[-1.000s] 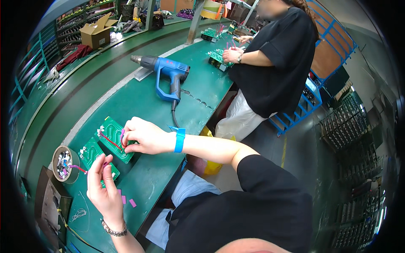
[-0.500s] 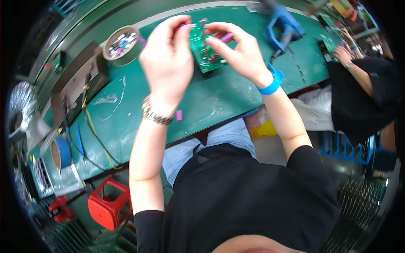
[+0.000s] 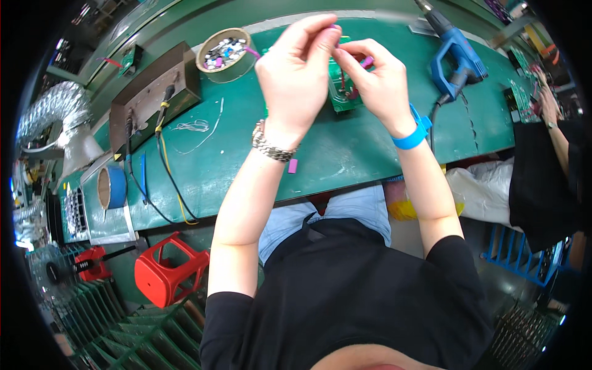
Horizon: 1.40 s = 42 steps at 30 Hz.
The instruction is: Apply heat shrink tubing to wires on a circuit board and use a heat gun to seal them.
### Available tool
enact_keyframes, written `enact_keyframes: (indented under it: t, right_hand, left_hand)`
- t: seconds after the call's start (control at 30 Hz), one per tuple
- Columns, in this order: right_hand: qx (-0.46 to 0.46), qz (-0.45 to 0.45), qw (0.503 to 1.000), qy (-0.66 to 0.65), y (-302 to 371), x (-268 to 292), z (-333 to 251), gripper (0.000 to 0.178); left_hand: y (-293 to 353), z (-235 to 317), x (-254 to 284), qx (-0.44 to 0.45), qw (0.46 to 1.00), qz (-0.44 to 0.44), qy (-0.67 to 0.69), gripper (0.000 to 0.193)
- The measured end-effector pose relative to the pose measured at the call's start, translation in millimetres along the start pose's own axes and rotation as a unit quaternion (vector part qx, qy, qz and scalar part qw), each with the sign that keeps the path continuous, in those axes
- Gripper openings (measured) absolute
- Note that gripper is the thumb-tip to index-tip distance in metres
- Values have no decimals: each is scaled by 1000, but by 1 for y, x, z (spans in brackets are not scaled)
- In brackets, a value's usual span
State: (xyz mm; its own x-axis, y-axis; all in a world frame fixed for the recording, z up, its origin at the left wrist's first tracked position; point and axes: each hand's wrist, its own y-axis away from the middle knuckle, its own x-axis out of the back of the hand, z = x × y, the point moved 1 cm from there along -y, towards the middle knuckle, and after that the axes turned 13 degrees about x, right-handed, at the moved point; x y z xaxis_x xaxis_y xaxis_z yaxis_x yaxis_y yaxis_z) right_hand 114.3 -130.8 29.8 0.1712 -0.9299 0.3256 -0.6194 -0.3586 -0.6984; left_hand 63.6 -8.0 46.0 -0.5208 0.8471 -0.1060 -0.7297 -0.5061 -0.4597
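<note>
My left hand (image 3: pixel 293 77) is closed in a pinch, with a bit of purple showing at its thumb and forefinger tips. Close beside it, my right hand (image 3: pixel 383 83) is closed too, and a small purple piece (image 3: pixel 368 62) sticks out between its fingers. The fingertips of both hands nearly meet. Beneath and behind them is a green circuit board (image 3: pixel 343 103) with a reddish-brown part on it; my hands hide much of it. A loose pink piece (image 3: pixel 293 166) lies on the green table (image 3: pixel 246 148) near my left wrist.
A tan tub (image 3: pixel 229 75) of small parts stands left of my hands, beside a metal tray (image 3: pixel 154 83) with corded soldering irons. A blue heat gun (image 3: pixel 455 58) lies right. Blue tape (image 3: pixel 116 187) and a red stool (image 3: pixel 169 271) are left. A co-worker's hand (image 3: pixel 547 105) handles boards at far right.
My hands have come closer together at the fingertips, above the board, and cover more of it. The whole view has shifted, so the surroundings appear further right.
</note>
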Motion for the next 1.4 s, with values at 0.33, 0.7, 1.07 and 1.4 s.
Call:
enact_keyframes:
  t: [0.33,0.7,1.07,1.4]
  right_hand:
    - [-49,-55,997,9,17,21,49,19]
    - [-56,-80,994,-49,17,14,33,29]
    - [15,-96,993,59,22,31,13,29]
    - [50,-108,991,58,39,55,13,19]
  left_hand:
    - [9,4,0,-230,940,57,-246,13]
    - [14,-4,-2,-74,932,-18,-356,17]
    - [25,-59,16,-104,904,-175,-377,12]
    - [24,-29,10,20,891,-205,-405,17]
